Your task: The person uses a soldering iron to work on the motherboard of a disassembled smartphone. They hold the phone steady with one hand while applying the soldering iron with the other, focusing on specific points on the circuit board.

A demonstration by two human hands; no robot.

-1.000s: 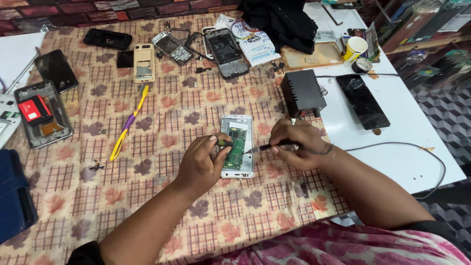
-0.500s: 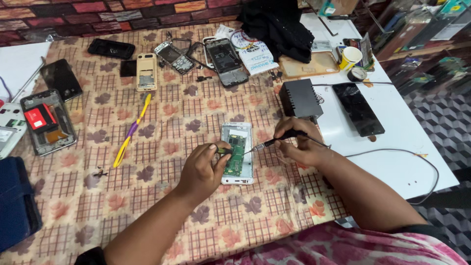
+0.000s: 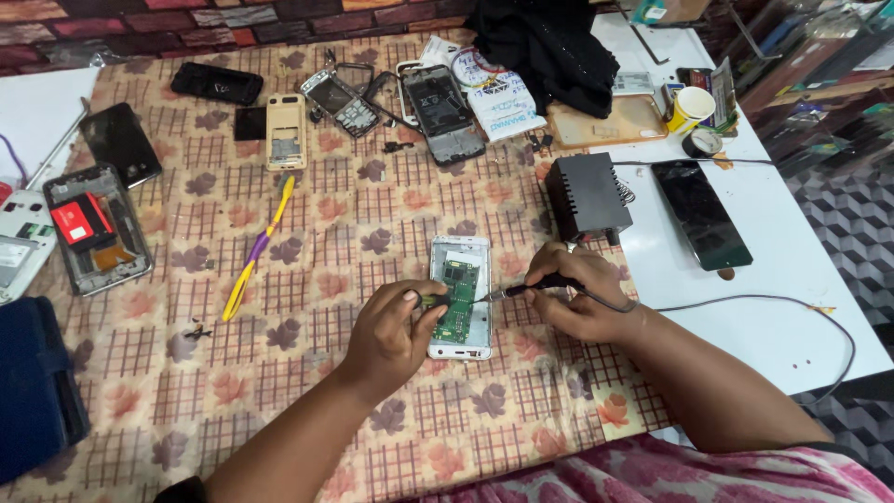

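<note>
An opened white phone (image 3: 460, 256) lies face down on the patterned tablecloth (image 3: 307, 401), its green circuit board (image 3: 457, 300) exposed. My right hand (image 3: 582, 298) grips a black soldering iron (image 3: 538, 284), whose metal tip touches the board's right side. My left hand (image 3: 389, 333) rests on the cloth at the phone's left edge, fingertips pinching a small dark tool or part against the board. A thin cable runs from the iron off to the right.
A black box-shaped power unit (image 3: 587, 194) stands just behind my right hand. A black phone (image 3: 700, 212) lies on the white table part. Several dismantled phones (image 3: 445, 101) sit at the back, a yellow-purple tool (image 3: 256, 250) and an opened phone (image 3: 93, 228) at left.
The camera view has shifted slightly. Both hands stay at the phone; the iron tip stays on the board.
</note>
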